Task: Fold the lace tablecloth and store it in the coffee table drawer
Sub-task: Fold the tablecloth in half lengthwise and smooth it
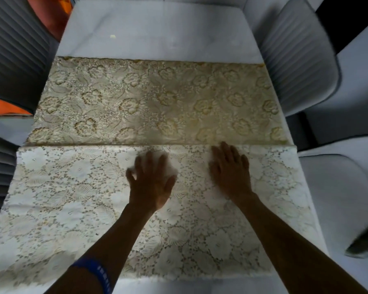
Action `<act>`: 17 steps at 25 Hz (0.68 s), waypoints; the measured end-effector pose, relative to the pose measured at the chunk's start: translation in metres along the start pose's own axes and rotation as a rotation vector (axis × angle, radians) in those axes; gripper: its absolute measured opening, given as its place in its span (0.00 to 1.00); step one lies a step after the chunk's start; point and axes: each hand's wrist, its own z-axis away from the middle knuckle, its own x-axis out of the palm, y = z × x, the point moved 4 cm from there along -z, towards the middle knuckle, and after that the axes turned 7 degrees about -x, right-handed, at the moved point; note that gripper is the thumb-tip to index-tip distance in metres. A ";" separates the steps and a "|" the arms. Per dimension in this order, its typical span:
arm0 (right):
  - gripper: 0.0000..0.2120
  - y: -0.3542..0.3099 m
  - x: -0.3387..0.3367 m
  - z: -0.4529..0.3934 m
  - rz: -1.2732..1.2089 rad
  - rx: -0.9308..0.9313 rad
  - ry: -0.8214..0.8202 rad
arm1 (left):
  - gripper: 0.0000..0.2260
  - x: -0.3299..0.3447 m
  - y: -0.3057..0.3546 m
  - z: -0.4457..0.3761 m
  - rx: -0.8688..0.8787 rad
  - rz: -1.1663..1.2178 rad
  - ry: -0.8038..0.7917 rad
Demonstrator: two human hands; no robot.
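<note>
The lace tablecloth (pixel 77 200) lies spread over a white table (pixel 157 28). Its near part is a cream floral layer folded over; beyond a straight fold edge the far part shows gold-toned. My left hand (pixel 152 181) rests flat on the cream layer near the middle, fingers spread and blurred. My right hand (pixel 229 168) lies flat, palm down, beside it, fingertips close to the fold edge. Neither hand grips the cloth. No drawer is in view.
Grey ribbed chairs stand at the left (pixel 13 49) and right (pixel 295 56) sides of the table. Another pale seat (pixel 338 198) is at the near right. An orange object (pixel 55 15) shows at the far left. A small crumb (pixel 113 36) lies on the bare tabletop.
</note>
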 end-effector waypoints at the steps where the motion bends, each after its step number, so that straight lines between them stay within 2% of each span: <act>1: 0.26 0.019 0.002 0.004 -0.009 0.035 -0.001 | 0.33 0.003 0.005 -0.001 -0.043 0.012 -0.007; 4: 0.26 0.074 -0.002 0.014 -0.057 0.147 0.027 | 0.35 0.003 0.024 -0.009 -0.099 0.011 -0.011; 7: 0.23 0.110 -0.018 0.013 -0.021 0.160 0.105 | 0.32 0.006 0.047 -0.019 0.024 0.041 -0.030; 10: 0.13 0.143 -0.042 -0.004 0.019 0.205 0.142 | 0.31 0.018 0.049 -0.022 0.029 0.005 -0.073; 12: 0.08 0.154 -0.053 -0.019 0.060 0.205 0.107 | 0.31 0.021 0.050 -0.022 0.008 0.002 -0.081; 14: 0.10 0.151 -0.056 -0.021 0.098 0.199 0.132 | 0.32 0.017 0.049 -0.019 -0.027 0.034 -0.059; 17: 0.22 0.109 -0.044 0.006 0.056 0.181 0.227 | 0.31 0.016 0.039 0.006 -0.049 0.062 0.022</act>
